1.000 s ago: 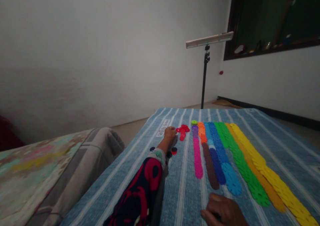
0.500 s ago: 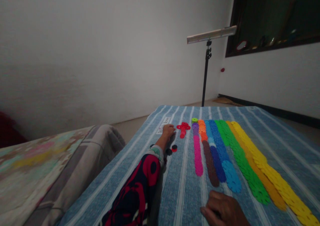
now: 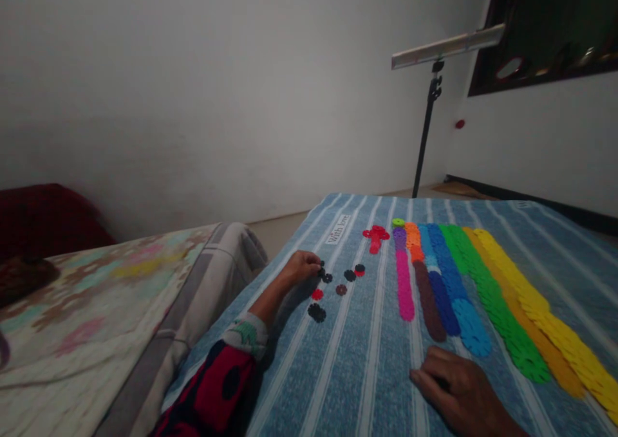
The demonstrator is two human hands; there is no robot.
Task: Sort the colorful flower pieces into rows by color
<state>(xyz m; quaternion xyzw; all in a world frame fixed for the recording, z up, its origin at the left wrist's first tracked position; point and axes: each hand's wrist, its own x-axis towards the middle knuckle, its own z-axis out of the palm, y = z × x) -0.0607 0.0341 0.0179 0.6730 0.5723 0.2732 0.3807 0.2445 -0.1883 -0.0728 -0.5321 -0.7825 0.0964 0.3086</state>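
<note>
My left hand (image 3: 302, 268) reaches forward over the striped blue cloth, fingers pinched at a black notched disc (image 3: 322, 266). Around it lie loose discs: a black one (image 3: 327, 278), a red one (image 3: 317, 294), a brown one (image 3: 341, 289) and a black pair (image 3: 317, 313). Farther right, another black disc (image 3: 350, 275) is beside a partly covered red one. My right hand (image 3: 454, 385) rests on the cloth near the front, its fingers curled; the inside of the palm is hidden. Beyond it, overlapping discs form colour rows, among them a pink row (image 3: 404, 286) and a brown row (image 3: 429, 302).
Red discs (image 3: 375, 236) form a cross-like group. Green (image 3: 502, 311) and yellow (image 3: 526, 302) rows run along the right. A bed with a patterned cover (image 3: 120, 295) stands left. Behind the cloth-covered surface is a lamp stand (image 3: 425, 134).
My left hand has drawn back from beside the red group to the black discs, uncovering several loose discs. The view has shifted left. My right hand stays curled on the cloth.
</note>
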